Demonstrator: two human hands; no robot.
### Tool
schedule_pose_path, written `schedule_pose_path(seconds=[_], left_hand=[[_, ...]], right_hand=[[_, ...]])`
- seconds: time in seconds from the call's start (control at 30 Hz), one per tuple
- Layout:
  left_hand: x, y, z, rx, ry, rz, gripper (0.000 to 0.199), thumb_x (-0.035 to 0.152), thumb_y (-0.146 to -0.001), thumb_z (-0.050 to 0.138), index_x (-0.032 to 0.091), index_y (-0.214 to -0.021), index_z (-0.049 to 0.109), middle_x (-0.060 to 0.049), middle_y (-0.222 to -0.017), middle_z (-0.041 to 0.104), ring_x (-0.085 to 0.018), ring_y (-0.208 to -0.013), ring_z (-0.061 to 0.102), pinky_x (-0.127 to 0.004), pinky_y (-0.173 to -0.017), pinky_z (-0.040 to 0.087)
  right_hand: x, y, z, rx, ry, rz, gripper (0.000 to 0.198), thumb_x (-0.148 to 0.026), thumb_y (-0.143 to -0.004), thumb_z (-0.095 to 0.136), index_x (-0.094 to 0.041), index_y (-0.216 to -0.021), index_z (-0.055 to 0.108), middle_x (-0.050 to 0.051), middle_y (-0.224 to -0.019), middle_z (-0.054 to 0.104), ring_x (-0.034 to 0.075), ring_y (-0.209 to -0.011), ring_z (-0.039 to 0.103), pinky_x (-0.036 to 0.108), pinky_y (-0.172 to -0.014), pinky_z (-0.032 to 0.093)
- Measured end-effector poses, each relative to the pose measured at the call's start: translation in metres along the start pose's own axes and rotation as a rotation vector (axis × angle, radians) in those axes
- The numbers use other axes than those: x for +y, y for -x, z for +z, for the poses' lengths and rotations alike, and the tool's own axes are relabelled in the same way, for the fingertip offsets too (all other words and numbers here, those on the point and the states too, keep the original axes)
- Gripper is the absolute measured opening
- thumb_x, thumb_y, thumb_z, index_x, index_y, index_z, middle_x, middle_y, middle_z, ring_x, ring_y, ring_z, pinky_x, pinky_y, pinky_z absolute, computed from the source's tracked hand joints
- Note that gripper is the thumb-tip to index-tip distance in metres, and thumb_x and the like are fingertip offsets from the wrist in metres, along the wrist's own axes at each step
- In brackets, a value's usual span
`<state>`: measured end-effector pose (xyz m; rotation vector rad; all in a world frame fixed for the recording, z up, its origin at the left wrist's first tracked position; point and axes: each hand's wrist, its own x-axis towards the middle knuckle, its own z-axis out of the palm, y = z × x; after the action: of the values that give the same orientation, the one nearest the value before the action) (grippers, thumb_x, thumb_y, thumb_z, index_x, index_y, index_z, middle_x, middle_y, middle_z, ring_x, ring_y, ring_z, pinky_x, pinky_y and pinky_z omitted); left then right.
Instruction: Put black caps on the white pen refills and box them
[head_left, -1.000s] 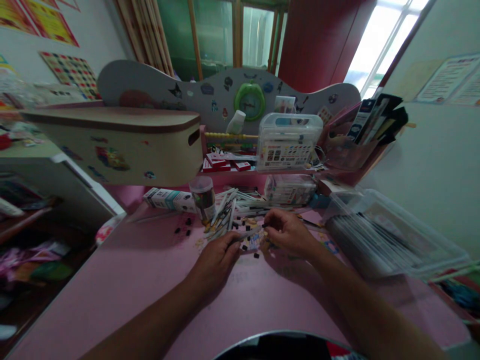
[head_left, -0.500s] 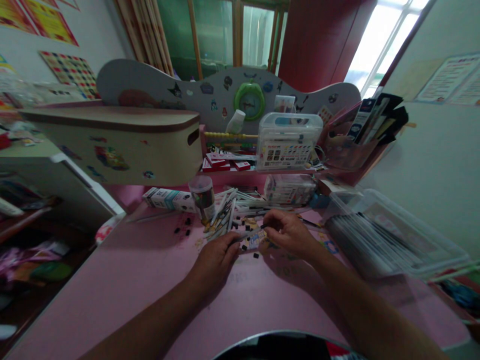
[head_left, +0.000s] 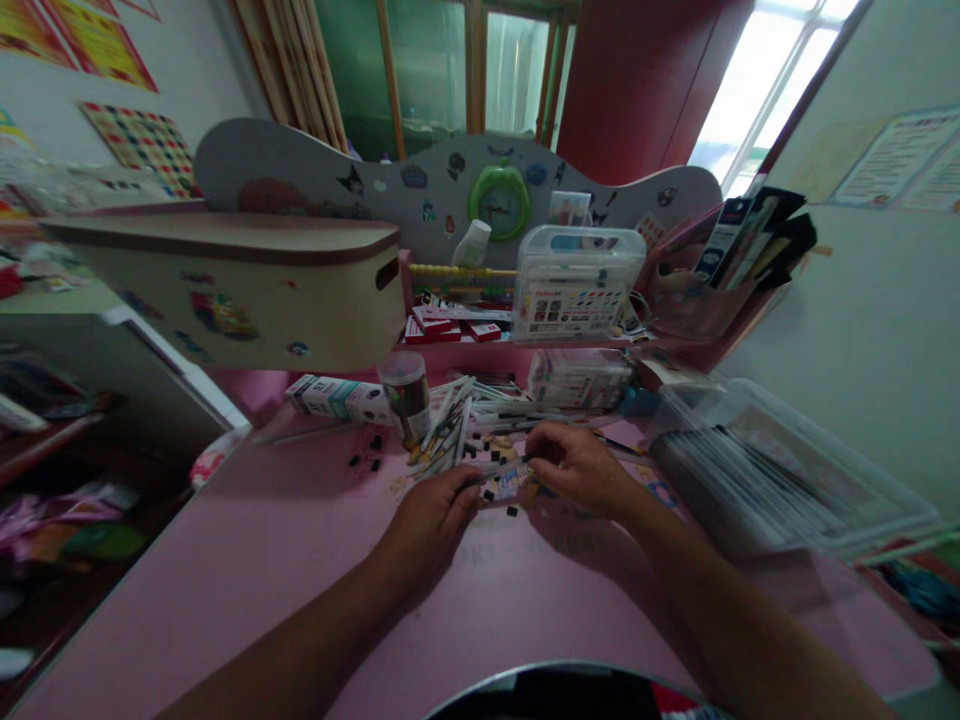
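Note:
A slim grey-white pen (head_left: 504, 466) spans the gap between my two hands, low over the desk. My left hand (head_left: 433, 510) is closed round one end of it, thumb and fingers pressed together. At the other, dark end, the fingertips of my right hand (head_left: 581, 468) pinch; whether a separate cap sits in them is too small to tell. Small black caps (head_left: 511, 511) lie scattered on the desk below and beyond the hands. Just behind them spreads a loose pile of white pens (head_left: 457, 425). A printed picture (head_left: 510, 483) shows on the desktop under the pen.
Left of the pile stands a clear tub (head_left: 405, 395) of pens, by a long carton (head_left: 334, 398). To the right lies a clear plastic box (head_left: 892, 510) with many pens. A shelf behind bears a clear case (head_left: 577, 285), a green clock (head_left: 499, 205) and a large cream bin (head_left: 300, 310).
Both hands stay in nearly the same place. The pen and the right fingertips have shifted only slightly; the grip is unchanged.

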<state>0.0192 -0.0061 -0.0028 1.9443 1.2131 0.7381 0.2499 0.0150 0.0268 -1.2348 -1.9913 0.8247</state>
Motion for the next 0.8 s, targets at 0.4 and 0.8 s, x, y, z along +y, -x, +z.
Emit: schedule_pose_path(seconds=[0.4, 0.8], left_hand=[[-0.0067, 0.0005, 0.0031, 0.024, -0.051, 0.005, 0.029, 0.029, -0.095, 0.049, 0.022, -0.113, 0.071, -0.007, -0.113, 0.075, -0.024, -0.103, 0.066, -0.036, -0.092, 0.048], [-0.003, -0.0013, -0.0008, 0.035, -0.067, 0.024, 0.027, 0.025, -0.094, 0.05, 0.023, -0.108, 0.073, -0.006, -0.107, 0.076, -0.024, -0.098, 0.068, -0.034, -0.087, 0.049]], right_hand=[[0.0038, -0.0012, -0.0033, -0.131, 0.123, 0.019, 0.042, -0.038, -0.098, 0.037, -0.019, -0.062, 0.047, -0.002, -0.058, 0.046, 0.011, -0.055, 0.043, 0.025, -0.055, 0.03], [0.0057, 0.0, 0.001, -0.131, 0.0, 0.035, 0.025, -0.031, -0.094, 0.048, -0.019, -0.073, 0.056, -0.001, -0.067, 0.055, 0.012, -0.062, 0.049, 0.023, -0.057, 0.036]])
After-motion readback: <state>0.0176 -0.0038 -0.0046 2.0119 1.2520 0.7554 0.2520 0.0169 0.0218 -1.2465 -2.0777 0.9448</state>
